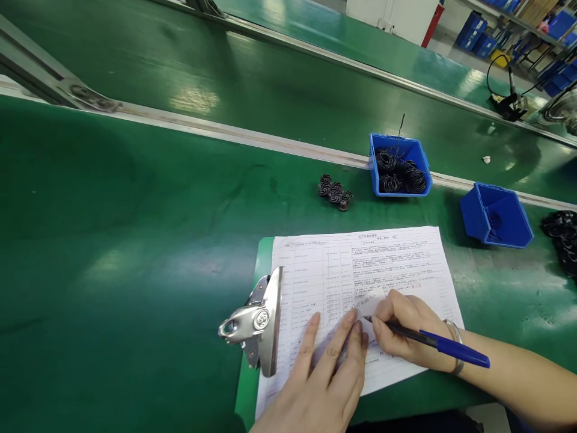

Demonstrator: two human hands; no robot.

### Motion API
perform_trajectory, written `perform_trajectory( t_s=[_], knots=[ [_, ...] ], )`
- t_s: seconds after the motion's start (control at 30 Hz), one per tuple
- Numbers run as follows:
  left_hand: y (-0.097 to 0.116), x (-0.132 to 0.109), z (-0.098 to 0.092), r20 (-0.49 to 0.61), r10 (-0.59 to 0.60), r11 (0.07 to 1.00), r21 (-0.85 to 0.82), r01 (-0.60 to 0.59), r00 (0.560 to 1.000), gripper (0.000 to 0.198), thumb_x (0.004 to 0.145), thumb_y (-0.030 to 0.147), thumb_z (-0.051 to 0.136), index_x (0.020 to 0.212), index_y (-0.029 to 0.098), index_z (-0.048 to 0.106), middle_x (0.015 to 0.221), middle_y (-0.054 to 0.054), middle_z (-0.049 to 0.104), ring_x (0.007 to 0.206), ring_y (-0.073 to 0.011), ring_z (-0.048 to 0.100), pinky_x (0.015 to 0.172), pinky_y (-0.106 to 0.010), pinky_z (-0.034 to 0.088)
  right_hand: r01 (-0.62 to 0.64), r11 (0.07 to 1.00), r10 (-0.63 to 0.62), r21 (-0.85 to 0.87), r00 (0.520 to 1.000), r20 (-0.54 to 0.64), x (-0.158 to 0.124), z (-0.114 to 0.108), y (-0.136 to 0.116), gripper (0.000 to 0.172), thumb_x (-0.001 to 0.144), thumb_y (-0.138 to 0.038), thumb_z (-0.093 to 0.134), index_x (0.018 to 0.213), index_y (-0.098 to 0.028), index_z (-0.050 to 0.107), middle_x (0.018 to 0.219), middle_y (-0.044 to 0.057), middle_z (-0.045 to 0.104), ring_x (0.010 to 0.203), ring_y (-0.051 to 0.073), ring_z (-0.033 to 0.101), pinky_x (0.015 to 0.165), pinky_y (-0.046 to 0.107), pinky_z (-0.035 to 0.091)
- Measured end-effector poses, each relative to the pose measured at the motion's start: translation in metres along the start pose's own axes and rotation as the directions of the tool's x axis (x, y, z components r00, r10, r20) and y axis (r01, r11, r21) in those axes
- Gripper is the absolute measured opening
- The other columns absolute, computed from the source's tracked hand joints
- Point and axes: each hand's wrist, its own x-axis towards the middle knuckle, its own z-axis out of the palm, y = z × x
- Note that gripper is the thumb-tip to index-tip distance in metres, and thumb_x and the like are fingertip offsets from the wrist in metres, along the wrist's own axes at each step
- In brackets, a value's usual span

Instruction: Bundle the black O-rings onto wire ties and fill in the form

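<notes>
My right hand [401,328] grips a black and blue pen [433,342], its tip on a small white slip [370,307] lying on a printed paper form [360,264]. A metal bangle circles that wrist. My left hand [324,379] lies flat on the form with its fingers spread, holding nothing, just left of the pen tip. The form is a table of small text with handwritten marks. It is held on a green clipboard [249,385] by a silver metal clip [259,322].
A blue bin [399,165] of black wire coils stands beyond the form. Several loose coils [334,192] lie to its left. A tilted blue bin [496,215] and a heap of coils [561,240] sit right. A metal rail edges the green bench mat.
</notes>
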Motion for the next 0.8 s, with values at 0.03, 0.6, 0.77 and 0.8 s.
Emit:
perform_trajectory(
  t_s=[0.03,0.6,0.77,0.8],
  knots=[
    [0.0004,-0.0006,0.0005,0.002,0.004,1.0,-0.002,-0.004,1.0,0.047,0.095,0.035,0.038,0.127,0.012,0.063,0.133,-0.013,0.061,0.137,-0.0391,0.038,0.107,-0.064,0.024,0.003,1.0,-0.003,-0.001,1.0,0.0,0.0001,-0.0001,0.0,0.012,0.095,-0.017,0.041,0.085,-0.024,0.037,0.061,-0.006,0.049,0.049,0.012,0.051,0.048,0.023,0.036],
    [-0.0034,-0.0028,-0.0014,0.048,0.028,0.999,-0.023,-0.027,0.998,0.051,0.094,0.044,0.04,0.128,0.014,0.062,0.136,-0.012,0.059,0.139,-0.0395,0.033,0.11,-0.065,0.02,-0.046,0.997,0.049,0.059,0.998,-0.048,-0.0004,-0.0091,-0.0077,0.015,0.092,-0.016,0.045,0.086,-0.024,0.034,0.063,-0.004,0.057,0.049,0.011,0.057,0.047,0.021,0.041],
    [-0.0045,-0.0027,-0.0054,0.092,0.01,0.999,-0.036,-0.006,0.996,0.051,0.094,0.044,0.041,0.135,0.018,0.057,0.14,-0.009,0.056,0.142,-0.038,0.03,0.112,-0.065,0.017,-0.023,0.998,0.023,0.061,1.0,-0.002,-0.0007,-0.0059,-0.0021,0.013,0.091,-0.015,0.045,0.086,-0.024,0.037,0.065,-0.004,0.056,0.052,0.012,0.056,0.048,0.021,0.04],
    [-0.0042,-0.0025,-0.0056,0.088,0.006,0.999,-0.032,-0.003,0.996,0.052,0.094,0.044,0.041,0.138,0.018,0.055,0.141,-0.009,0.056,0.141,-0.0376,0.031,0.112,-0.065,0.017,-0.014,0.998,0.015,0.058,1.0,-0.004,0.0,-0.0051,-0.0015,0.013,0.091,-0.015,0.045,0.086,-0.024,0.037,0.064,-0.005,0.054,0.051,0.011,0.054,0.048,0.021,0.038]
  ],
)
